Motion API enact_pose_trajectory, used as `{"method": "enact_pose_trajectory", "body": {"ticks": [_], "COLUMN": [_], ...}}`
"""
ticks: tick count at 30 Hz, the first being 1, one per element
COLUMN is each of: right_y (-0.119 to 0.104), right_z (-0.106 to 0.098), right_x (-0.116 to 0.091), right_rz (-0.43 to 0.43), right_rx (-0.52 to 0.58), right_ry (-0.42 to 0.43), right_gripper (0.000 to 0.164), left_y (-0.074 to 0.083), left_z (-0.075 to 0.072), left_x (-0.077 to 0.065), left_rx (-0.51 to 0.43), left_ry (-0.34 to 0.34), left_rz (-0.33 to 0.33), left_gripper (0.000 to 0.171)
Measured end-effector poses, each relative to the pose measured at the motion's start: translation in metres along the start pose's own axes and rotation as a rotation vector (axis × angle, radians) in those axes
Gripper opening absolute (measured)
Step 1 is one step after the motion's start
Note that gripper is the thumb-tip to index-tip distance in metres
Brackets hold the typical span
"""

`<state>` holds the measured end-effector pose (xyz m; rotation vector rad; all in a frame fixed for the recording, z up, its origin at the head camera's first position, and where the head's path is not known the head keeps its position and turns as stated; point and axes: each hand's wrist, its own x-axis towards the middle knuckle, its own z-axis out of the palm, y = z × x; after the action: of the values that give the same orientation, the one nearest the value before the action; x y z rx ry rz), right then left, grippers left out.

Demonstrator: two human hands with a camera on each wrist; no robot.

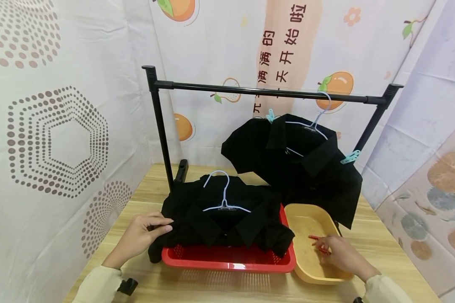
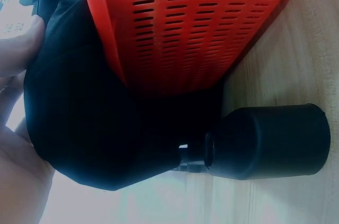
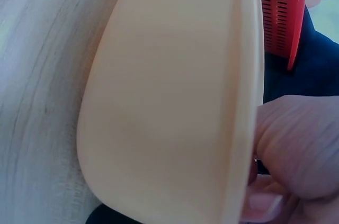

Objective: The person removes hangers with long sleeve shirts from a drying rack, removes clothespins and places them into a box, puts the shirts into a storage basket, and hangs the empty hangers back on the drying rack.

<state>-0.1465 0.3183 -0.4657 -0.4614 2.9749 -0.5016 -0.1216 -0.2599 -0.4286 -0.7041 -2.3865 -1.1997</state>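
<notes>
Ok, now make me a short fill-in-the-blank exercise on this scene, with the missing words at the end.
1. The left hand holds the edge of the lower black shirt, which lies over a ____ basket.
2. The right hand is in the ____ tray, its fingers on a red clip.
3. ____ teal clips are attached to the hanging shirt.
4. Only ____ hanger hooks over the black rail.

Missing words: red; yellow; two; one.
</notes>
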Motion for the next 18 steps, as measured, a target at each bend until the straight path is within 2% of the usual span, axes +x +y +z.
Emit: {"method": "enact_pose_trajectory", "body": {"ticks": [6, 12, 18], "right_y": [0.0014, 0.0054, 0.0041], "right_z": [0.0013, 0.0028, 0.0032], "right_x": [0.0014, 0.0008, 0.0012], "right_rz": [-0.002, -0.080, -0.091], "right_rx": [0.003, 0.010, 0.003], "right_ry": [-0.009, -0.007, 0.032], "right_gripper": [0.034, 0.031, 0.024], "left_y": [0.0003, 0.0009, 0.0017], "left_z": [-0.0006, -0.0007, -0.0005], "left_x": [0.0000, 0.0000, 0.0001], "left_rx": [-0.003, -0.007, -0.018], "left_ry": [-0.003, 0.002, 0.001], "left_rz": [-0.007, -0.005, -0.001], "left_gripper": [0.019, 0.019, 0.019]}}
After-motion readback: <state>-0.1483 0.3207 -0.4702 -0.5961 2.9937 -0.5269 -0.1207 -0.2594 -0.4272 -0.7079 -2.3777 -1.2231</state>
